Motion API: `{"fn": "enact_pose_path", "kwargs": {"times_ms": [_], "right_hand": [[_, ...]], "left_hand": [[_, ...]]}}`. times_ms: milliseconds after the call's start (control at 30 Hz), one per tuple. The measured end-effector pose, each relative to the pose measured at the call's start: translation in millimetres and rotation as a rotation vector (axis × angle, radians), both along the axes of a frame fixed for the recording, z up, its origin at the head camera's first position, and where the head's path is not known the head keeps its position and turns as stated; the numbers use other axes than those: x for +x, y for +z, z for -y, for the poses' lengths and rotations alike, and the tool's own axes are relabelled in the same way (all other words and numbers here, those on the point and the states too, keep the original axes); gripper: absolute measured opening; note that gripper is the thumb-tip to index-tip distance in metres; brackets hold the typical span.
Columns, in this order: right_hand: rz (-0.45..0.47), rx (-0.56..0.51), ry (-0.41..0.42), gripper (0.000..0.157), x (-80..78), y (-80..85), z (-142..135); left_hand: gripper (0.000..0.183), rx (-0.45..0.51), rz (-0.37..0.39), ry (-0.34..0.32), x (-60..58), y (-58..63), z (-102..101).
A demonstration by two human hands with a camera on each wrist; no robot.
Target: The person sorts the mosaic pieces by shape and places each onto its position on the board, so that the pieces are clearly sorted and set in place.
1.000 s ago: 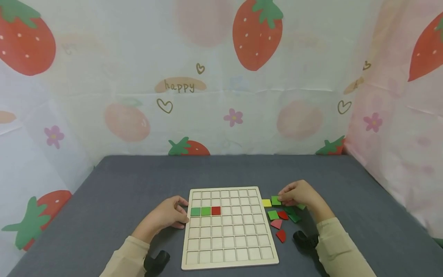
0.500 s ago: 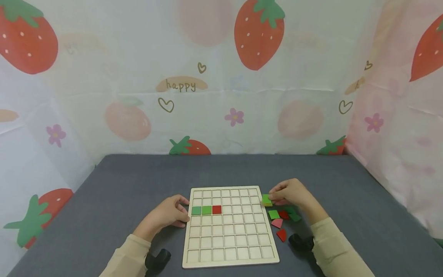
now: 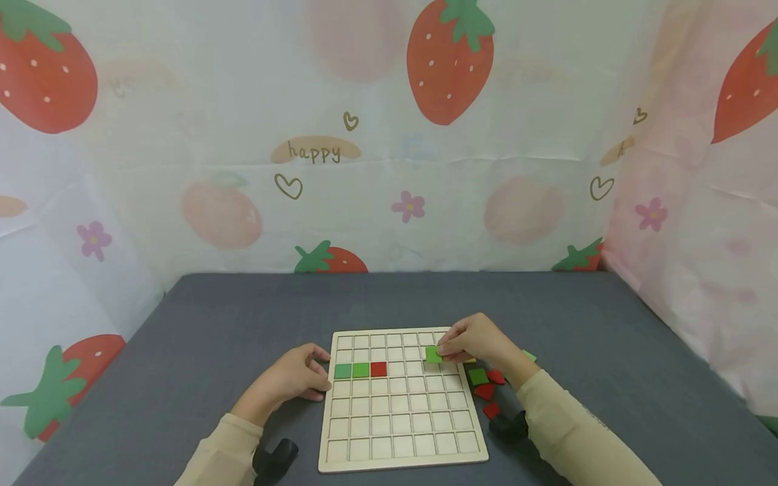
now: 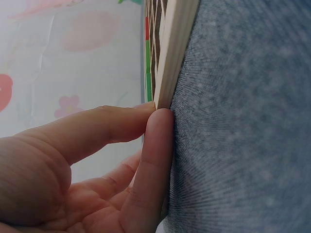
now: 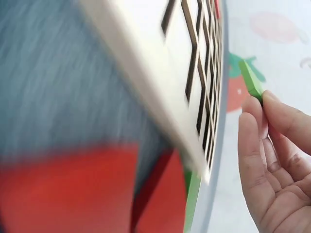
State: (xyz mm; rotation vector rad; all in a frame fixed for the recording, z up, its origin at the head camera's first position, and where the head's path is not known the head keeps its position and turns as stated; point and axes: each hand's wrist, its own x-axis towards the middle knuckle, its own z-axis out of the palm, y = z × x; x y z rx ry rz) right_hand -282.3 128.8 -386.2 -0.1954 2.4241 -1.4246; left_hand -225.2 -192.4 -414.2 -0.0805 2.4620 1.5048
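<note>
My left hand rests at the left edge of a pale wooden grid board, its fingertips touching the rim. The left wrist view has the thumb and a finger against that rim. Over the board's upper right cells, my right hand pinches a green square tile between thumb and fingers. In the right wrist view this tile stands tilted, raised above the board. A teal-green tile, a green tile and a red tile lie side by side in one row.
Right of the board lie loose pieces: a green square, several red ones, and a yellow one mostly behind the right hand. The right forearm covers part of this pile. Dark grey cloth covers the table; a strawberry-print curtain stands behind.
My right hand has carried the green square tile leftward, from the loose pieces past the yellow one to above the board. The left hand has stayed at the board's edge.
</note>
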Motion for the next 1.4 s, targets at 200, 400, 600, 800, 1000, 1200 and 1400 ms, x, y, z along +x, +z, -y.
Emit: {"fn": "enact_pose_path", "kwargs": {"times_ms": [200, 400, 600, 800, 1000, 1200, 1400], "right_hand": [[0.018, -0.027, 0.018, 0.010, -0.5, 0.0, 17], [0.061, -0.016, 0.020, 0.011, -3.2, -2.3, 28], [0.111, -0.036, 0.001, 0.010, -6.2, -6.0, 39], [0.115, -0.022, 0.007, 0.007, -4.2, -7.8, 47], [0.115, -0.012, 0.005, 0.005, -2.6, -5.7, 55], [0.113, -0.012, 0.007, 0.007, -1.6, -2.5, 60], [0.126, -0.006, 0.000, 0.005, -2.8, -3.9, 63]], "left_hand": [[0.046, 0.006, -0.002, -0.002, -0.2, 0.1, 0], [0.046, 0.006, 0.000, -0.001, -1.8, -1.6, 0], [0.047, 0.009, 0.004, 0.003, -2.2, -2.3, 0], [0.047, 0.015, 0.006, 0.004, -1.6, -1.8, 0], [0.047, 0.013, 0.002, 0.009, -1.6, -2.0, 0], [0.047, 0.009, -0.001, 0.018, -2.3, -3.7, 0], [0.046, 0.007, -0.002, 0.014, -2.9, -4.8, 0]]}}
